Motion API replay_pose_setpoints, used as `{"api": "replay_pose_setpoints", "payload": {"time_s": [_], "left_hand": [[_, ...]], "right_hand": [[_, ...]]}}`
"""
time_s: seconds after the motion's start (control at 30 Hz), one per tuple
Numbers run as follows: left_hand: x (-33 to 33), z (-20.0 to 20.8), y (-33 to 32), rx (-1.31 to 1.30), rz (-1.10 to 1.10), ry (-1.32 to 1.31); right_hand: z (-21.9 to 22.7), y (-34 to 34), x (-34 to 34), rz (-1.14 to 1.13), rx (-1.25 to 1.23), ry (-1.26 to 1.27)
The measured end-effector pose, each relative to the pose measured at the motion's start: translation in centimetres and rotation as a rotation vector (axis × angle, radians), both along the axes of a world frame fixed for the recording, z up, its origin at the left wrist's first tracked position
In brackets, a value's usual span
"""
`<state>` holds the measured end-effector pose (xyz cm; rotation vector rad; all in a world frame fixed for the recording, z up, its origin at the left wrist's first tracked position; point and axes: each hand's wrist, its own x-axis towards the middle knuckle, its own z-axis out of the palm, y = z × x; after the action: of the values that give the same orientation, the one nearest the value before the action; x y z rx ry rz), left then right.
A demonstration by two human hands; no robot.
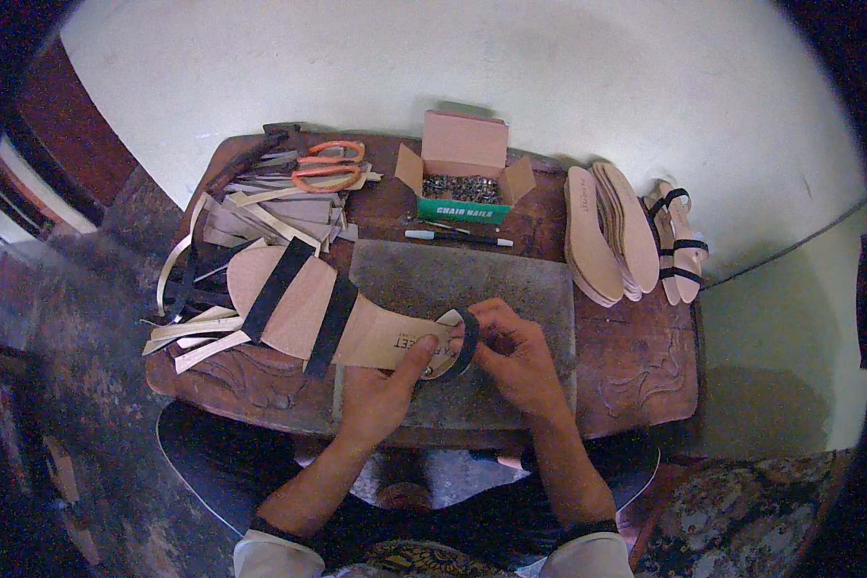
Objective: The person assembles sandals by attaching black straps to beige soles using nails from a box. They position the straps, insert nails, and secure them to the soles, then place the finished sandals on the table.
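My left hand (380, 387) grips the narrow heel end of a tan sandal sole (303, 306), thumb pressed flat on its upper face, the other fingers mostly hidden. My right hand (520, 354) has its fingers curled close together at a black heel strap (470, 339), which arches over the heel just right of my left thumb; thumb and fingertips appear to pinch it.

The sole stretches away leftward from my left fingers, its broad toe end farthest from them. Two black straps (333, 326) cross it there, side by side and slanted. Under my fingers lies a dark grey mat (511, 279) on a carved wooden table (636, 358).

Straight beyond my fingers lies a black-and-white marker (458, 238), and behind it stands an open green cardboard box (463, 211) of small metal tacks (460, 187). Farther off, beyond and left of my left fingers, orange-handled scissors (328, 179) rest on a heap of pale strips (275, 223). Beyond and right of my right fingers lie stacked tan insoles (630, 226), and past those, a pair of black-strapped sandals (686, 258) near the wall.
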<state>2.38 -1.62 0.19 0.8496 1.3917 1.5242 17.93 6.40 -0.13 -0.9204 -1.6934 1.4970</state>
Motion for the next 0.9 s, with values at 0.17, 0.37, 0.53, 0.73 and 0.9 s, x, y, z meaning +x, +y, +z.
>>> {"api": "replay_pose_setpoints", "payload": {"time_s": [0.17,0.37,0.53,0.73,0.9], "left_hand": [[0.0,-0.5,0.1,0.008,-0.006,-0.005],[0.1,-0.2,0.1,-0.023,0.002,-0.014],[-0.1,-0.5,0.0,-0.035,-0.013,0.004],[0.0,-0.3,0.0,-0.013,-0.028,-0.017],[0.0,-0.2,-0.1,-0.065,-0.017,0.007]], "right_hand": [[-1.0,0.1,0.1,0.000,0.032,0.043],[-0.6,0.0,0.0,-0.016,-0.040,0.014],[-0.9,0.1,0.1,-0.002,-0.074,0.000],[0.9,-0.3,-0.6,-0.038,-0.159,0.058],[-0.1,-0.3,-0.3,0.006,-0.075,-0.023]]}}
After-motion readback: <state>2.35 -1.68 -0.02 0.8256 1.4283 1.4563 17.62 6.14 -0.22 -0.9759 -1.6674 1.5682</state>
